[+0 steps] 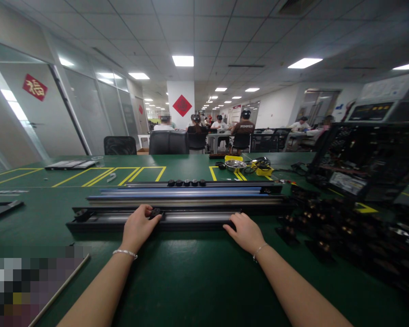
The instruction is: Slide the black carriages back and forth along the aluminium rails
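A long black channel [102,226] with a silver strip [194,217] inside lies crosswise on the green table in front of me. My left hand [139,229] is closed on a small black part [156,212] that sits in the channel, left of its middle. Farther right, my right hand [246,232] grips the same channel, with the thumb at its front wall and the fingers over the top. Another black block [83,215] sits at the channel's left end. Behind lie more long rails, among them a blue-edged one [177,192].
Several small black knobs [187,182] stand on the rearmost rail. A heap of dark parts [341,227] covers the right side, before an opened black machine case [364,163]. A metal bowl [236,165] stands at the back. Several people sit at far tables.
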A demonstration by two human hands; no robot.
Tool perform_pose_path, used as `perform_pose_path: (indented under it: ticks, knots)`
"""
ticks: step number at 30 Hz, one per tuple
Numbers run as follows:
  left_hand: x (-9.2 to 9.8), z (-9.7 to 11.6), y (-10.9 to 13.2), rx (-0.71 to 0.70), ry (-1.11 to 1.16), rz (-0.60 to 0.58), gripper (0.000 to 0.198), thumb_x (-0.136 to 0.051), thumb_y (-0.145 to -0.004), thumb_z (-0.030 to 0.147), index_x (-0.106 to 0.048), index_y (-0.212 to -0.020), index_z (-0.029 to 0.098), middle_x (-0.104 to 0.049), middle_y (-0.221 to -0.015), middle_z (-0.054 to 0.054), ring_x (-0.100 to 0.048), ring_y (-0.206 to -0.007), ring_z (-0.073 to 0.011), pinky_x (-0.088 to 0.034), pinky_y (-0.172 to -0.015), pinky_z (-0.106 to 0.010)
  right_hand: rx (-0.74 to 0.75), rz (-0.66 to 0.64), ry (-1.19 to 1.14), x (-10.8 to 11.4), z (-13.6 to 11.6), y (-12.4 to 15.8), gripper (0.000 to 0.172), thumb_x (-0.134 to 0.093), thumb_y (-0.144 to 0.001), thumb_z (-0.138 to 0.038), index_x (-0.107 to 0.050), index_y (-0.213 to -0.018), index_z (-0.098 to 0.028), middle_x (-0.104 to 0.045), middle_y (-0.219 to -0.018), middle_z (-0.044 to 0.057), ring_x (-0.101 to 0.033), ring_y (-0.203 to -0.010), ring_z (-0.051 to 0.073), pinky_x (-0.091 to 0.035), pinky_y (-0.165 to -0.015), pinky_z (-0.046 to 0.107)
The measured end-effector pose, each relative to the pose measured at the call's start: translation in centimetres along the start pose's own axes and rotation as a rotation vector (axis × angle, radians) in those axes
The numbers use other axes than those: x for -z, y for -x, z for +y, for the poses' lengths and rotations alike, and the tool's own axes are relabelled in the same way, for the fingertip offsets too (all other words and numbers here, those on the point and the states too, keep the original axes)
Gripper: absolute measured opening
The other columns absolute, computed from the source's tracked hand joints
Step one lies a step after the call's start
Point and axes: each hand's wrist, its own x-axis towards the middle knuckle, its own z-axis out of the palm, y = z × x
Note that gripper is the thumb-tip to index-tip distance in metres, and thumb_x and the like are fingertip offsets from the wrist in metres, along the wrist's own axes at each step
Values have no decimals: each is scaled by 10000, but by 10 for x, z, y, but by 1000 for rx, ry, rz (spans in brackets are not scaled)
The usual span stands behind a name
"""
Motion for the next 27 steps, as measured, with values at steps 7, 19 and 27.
perform_pose_path:
  ticks: [7,19,27]
  knots:
    - [2,3,2,-48,41,-34,349,-551,-674,485,-537,-885,207,-631,-877,-38,-590,-837,-204,-426,-693,-291,6,9,3,-1,1,0,277,-409,-845,-429,-542,-775,-197,-588,-820,42,-498,-809,178,-363,-706,290]
    - [2,3,2,-173,69,-76,278,-533,-725,455,-591,-847,212,-640,-889,-27,-585,-841,-198,-434,-728,-298,-3,-3,2,0,0,0,280,-403,-849,-430,-537,-776,-195,-586,-823,38,-495,-812,177,-359,-704,286]
    - [1,1,2,-203,85,-80,277,-527,-732,451,-607,-851,214,-653,-894,-25,-595,-845,-195,-441,-741,-297,-1,6,2,-1,1,0,287,-404,-848,-435,-541,-772,-194,-587,-825,41,-496,-805,175,-356,-700,284]
